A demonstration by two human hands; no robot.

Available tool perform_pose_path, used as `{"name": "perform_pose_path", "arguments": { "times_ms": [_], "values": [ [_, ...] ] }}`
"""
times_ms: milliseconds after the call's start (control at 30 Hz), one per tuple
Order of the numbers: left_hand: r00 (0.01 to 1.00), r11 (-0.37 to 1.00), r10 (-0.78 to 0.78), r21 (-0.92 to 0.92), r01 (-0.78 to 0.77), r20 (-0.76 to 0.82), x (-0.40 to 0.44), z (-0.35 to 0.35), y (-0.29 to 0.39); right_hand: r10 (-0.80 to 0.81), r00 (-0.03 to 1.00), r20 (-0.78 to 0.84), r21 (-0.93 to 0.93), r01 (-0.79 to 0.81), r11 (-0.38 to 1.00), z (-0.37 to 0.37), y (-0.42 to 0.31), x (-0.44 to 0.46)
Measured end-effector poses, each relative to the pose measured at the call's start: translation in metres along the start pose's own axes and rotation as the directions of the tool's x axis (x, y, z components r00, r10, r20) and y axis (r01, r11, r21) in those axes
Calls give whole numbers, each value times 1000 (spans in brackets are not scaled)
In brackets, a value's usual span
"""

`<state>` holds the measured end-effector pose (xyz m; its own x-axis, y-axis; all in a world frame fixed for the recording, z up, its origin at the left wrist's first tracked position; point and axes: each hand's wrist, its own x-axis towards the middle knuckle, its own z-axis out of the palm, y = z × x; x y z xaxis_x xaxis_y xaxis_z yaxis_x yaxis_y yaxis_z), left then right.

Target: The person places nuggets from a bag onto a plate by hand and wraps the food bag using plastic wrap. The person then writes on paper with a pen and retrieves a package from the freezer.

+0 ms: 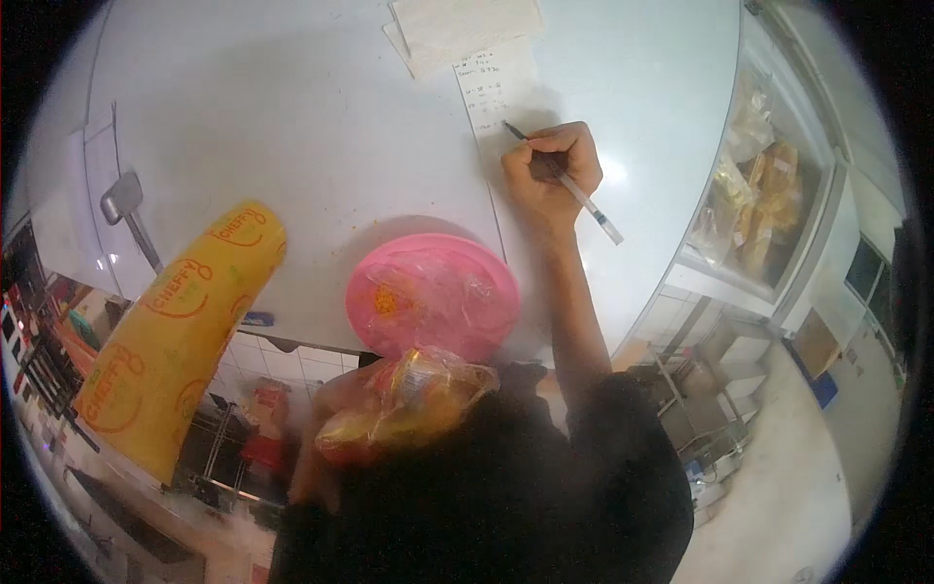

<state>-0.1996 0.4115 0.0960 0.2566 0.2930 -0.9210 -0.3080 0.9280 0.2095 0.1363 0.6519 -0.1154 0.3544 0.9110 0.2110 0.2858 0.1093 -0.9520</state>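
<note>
My right hand [555,175] is closed around a clear-barrelled pen [588,202]. Its dark tip touches, or is very close to, a narrow white paper slip [491,83] with handwritten lines. Low in the view, my left hand [341,399] is against a clear plastic bag [413,394] with red and yellow contents, held close to my chest. The bag hides most of the left fingers. Just beyond it, at the table's front edge, a pink plate [365,321] carries crumpled clear plastic and orange-yellow crumbs [394,300].
More paper [467,24] lies at the far side of the white table [243,117]. At left are a long yellow roll [185,321] printed "CHEFFY" and a metal spatula [124,200]. A glass-topped case [759,195] with bagged items stands on the right.
</note>
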Motion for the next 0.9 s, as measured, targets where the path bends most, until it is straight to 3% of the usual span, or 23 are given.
{"name": "perform_pose_path", "arguments": {
  "times_ms": [467,533,567,633,833,900],
  "values": [
    [999,997,28,76,-25,-40,-3,0,9,-15,1000,-6,-26,15,1000,-5,-7,0],
    [999,996,36,86,-32,-41,-2,2,11,156,987,-27,187,-149,971,-6,-13,1],
    [998,996,32,90,-28,-46,0,1,12,155,987,-35,190,-145,971,-5,-13,5],
    [998,995,30,94,-25,-51,-3,3,12,-104,995,-2,-22,104,994,-3,-13,14],
    [998,994,30,106,-24,-59,-4,4,15,119,992,-44,19,-118,993,-1,-14,7],
    [997,994,31,110,-23,-67,-3,4,16,65,997,-43,-17,-65,998,-2,-9,7]
  ]
}}
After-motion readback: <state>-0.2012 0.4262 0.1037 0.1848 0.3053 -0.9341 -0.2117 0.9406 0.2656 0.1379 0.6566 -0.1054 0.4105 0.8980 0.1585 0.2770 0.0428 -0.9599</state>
